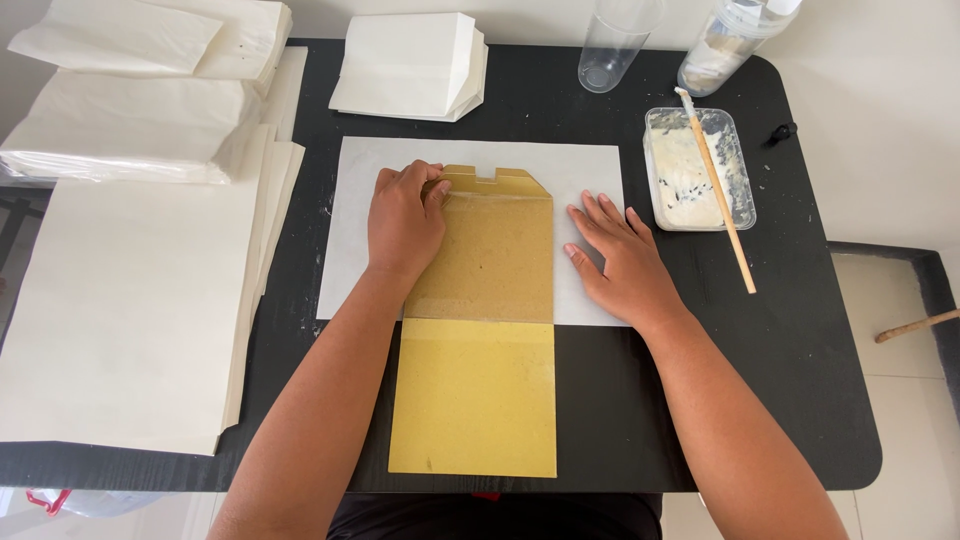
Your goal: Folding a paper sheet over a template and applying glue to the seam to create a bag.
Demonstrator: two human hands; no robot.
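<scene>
At frame centre, both hands press on a yellow-brown cardboard template over a white sheet.

Left hand lies palm down on the template's upper left, fingers curled at its notched top edge, gripping nothing. Right hand rests flat and open on the sheet, just beside the template's right edge. Black table with rounded corners fills the frame; pale tiled floor shows at right. Stacks of cream paper crowd the left side, folded bags sit upper centre. Upper right: a paste tray with a brush across it, a clear cup, a plastic bottle.
</scene>
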